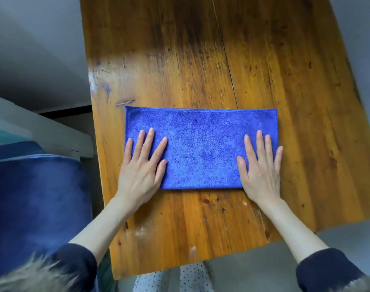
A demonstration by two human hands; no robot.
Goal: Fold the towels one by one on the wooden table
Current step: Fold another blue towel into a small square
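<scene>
A blue towel (201,148) lies flat on the wooden table (201,60) as a long rectangle, its stitched edge on the far side. My left hand (140,167) rests palm down on the towel's left end, fingers spread. My right hand (261,167) presses flat on the right end, with its little finger near the towel's right edge. Neither hand grips the cloth.
A dark blue fabric mass (36,203) sits left of the table, below a white ledge (42,127). The table's right edge (361,114) runs diagonally, with grey floor (365,39) beyond. Bare wood lies behind the towel.
</scene>
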